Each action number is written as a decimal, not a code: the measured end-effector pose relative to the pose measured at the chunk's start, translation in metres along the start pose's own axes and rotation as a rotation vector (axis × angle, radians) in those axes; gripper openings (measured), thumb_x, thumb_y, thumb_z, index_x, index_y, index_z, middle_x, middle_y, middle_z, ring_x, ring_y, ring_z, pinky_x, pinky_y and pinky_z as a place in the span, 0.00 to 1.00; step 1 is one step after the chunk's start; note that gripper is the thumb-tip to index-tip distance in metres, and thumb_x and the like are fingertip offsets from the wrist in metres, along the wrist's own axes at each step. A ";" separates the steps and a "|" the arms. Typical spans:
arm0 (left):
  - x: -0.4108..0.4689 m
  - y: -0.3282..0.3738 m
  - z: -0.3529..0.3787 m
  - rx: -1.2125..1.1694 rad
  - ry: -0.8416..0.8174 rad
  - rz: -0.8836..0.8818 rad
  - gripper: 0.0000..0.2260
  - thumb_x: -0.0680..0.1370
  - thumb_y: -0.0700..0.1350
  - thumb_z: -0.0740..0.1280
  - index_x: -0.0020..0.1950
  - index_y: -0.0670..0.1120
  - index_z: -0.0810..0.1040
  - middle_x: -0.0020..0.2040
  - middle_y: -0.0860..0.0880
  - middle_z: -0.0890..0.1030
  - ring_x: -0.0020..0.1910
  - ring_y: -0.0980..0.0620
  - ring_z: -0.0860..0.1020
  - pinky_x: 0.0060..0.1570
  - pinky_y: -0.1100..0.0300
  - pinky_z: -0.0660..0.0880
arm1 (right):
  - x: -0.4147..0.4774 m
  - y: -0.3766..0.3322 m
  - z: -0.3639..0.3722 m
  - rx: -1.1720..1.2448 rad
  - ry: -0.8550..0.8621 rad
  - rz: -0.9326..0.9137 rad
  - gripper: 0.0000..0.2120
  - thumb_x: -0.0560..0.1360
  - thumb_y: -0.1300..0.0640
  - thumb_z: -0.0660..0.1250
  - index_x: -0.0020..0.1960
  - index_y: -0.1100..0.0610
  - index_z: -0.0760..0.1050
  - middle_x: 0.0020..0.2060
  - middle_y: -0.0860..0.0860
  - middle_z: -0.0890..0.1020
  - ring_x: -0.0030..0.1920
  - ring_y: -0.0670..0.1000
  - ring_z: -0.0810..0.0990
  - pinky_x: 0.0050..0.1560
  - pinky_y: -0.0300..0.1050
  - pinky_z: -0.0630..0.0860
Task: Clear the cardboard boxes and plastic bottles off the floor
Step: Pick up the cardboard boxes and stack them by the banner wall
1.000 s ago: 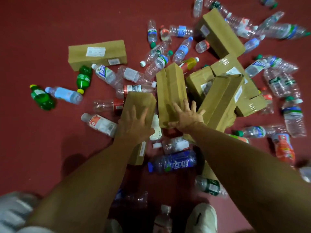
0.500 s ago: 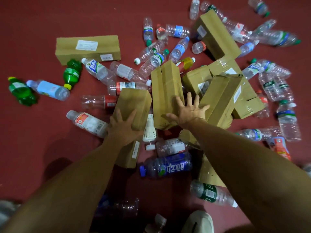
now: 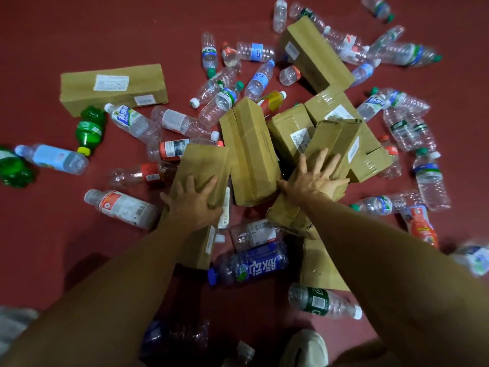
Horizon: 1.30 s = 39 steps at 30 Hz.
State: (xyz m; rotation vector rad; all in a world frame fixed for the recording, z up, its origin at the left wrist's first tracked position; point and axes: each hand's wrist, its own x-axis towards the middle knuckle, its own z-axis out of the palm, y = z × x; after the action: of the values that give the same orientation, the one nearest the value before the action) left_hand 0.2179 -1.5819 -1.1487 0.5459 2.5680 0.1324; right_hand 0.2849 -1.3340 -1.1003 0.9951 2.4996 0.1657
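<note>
The left hand (image 3: pixel 193 205) lies flat, fingers spread, on the near end of the left box (image 3: pixel 203 165), which sits at a slant on top of bottles (image 3: pixel 121 207). The right hand (image 3: pixel 315 178) lies flat and splayed on the right box (image 3: pixel 336 139), which is tilted against the heap. Neither hand grips anything yet. The middle box (image 3: pixel 251 154) stands between them, touching the left box along one long edge. Other boxes and many more bottles lie scattered over the red floor (image 3: pixel 79 35).

The step looks like gathering these three boxes into one load. To do it well, each palm should move to the outer side of its box and press inward, so the middle box is squeezed between the other two. The right box looks creased and soft, so pressure is better placed near its edges than on the open face. A white bottle (image 3: pixel 225 207) is wedged against the left box, and a blue bottle (image 3: pixel 248 266) lies just below it. Either may roll once the boxes lift, so raise the load straight up rather than dragging it.
</note>
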 end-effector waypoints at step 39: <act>-0.012 -0.004 0.012 -0.255 -0.009 -0.175 0.50 0.67 0.73 0.69 0.80 0.61 0.44 0.80 0.42 0.37 0.76 0.32 0.52 0.70 0.34 0.60 | -0.010 -0.016 -0.052 0.215 0.294 -0.354 0.60 0.69 0.41 0.76 0.80 0.53 0.34 0.78 0.62 0.35 0.79 0.65 0.38 0.77 0.59 0.56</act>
State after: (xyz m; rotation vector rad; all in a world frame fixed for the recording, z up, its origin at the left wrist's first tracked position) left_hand 0.2323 -1.5905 -1.1544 0.2253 2.5251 0.3884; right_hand 0.2582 -1.3496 -1.0542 0.6229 2.9660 -0.0752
